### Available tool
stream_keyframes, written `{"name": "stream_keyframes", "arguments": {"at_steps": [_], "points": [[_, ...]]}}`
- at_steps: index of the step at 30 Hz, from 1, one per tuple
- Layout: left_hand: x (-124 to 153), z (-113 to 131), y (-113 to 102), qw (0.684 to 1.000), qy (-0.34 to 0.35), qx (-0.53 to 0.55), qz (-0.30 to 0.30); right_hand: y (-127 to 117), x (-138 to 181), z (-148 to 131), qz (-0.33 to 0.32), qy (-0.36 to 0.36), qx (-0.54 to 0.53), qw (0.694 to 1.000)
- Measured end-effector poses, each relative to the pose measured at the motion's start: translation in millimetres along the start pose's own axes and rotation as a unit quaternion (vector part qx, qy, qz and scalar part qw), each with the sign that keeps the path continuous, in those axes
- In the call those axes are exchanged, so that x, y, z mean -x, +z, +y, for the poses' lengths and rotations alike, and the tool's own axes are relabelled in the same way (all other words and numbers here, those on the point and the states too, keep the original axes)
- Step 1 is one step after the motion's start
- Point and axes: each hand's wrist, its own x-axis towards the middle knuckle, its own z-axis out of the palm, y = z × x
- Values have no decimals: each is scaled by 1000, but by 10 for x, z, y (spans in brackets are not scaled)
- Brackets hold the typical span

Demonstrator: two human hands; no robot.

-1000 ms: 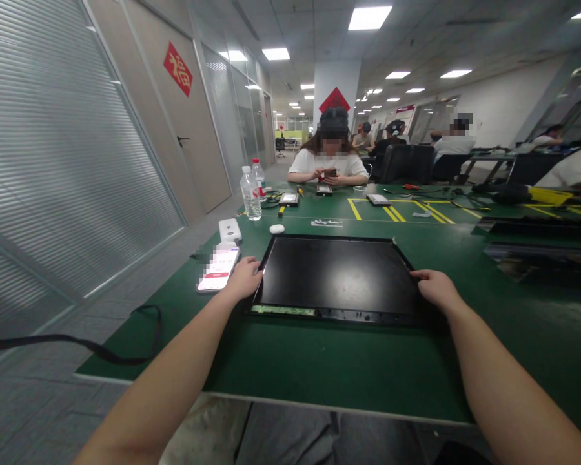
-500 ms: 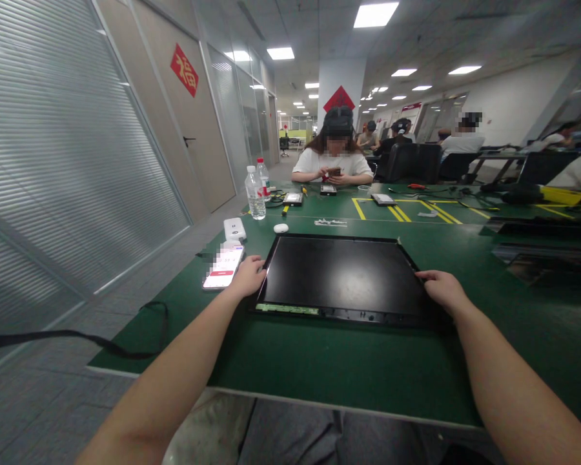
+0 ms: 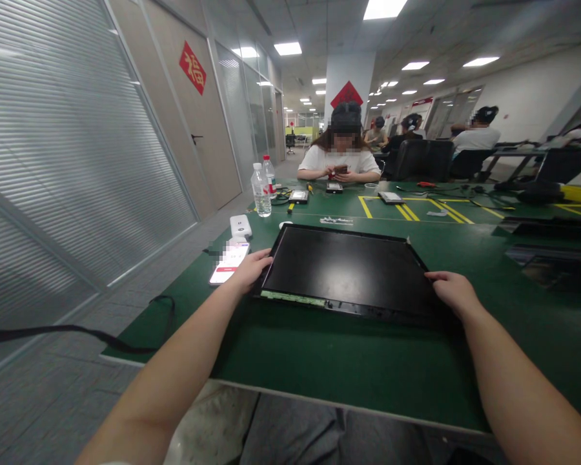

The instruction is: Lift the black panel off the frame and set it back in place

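Note:
A black flat display panel (image 3: 343, 268) is in front of me, its glossy face up and its left side a little raised. Along its near edge runs a green circuit strip (image 3: 293, 298). My left hand (image 3: 252, 269) grips the panel's left edge, thumb on top and the other fingers partly hidden by the frame. At the right edge, my right hand (image 3: 452, 290) pinches the rim, with its lower fingers out of sight beneath. Left of my left hand lies a phone (image 3: 230, 263) with a lit screen.
Behind the phone sits a white device (image 3: 241, 226). Two plastic bottles (image 3: 261, 192) stand at the far left of the green table (image 3: 348, 368). Hard drives (image 3: 391, 197) and cables lie farther back, where a person (image 3: 341, 155) sits. Dark panels (image 3: 547, 265) lie at right.
The panel's left side has risen slightly in my left hand, and the panel now covers most of the small white case behind it. The view has shifted a little.

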Motion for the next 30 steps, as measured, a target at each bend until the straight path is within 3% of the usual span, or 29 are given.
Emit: {"name": "stream_keyframes", "arguments": {"at_steps": [7, 20, 30], "points": [[-56, -32, 59, 989, -61, 134, 10, 1, -11, 13, 11, -1, -8, 1000], [-85, -86, 67, 985, -60, 163, -15, 0, 5, -5, -4, 9, -7, 1000], [12, 44, 107, 981, -64, 182, -32, 10, -15, -3, -6, 7, -14, 1000]]}}
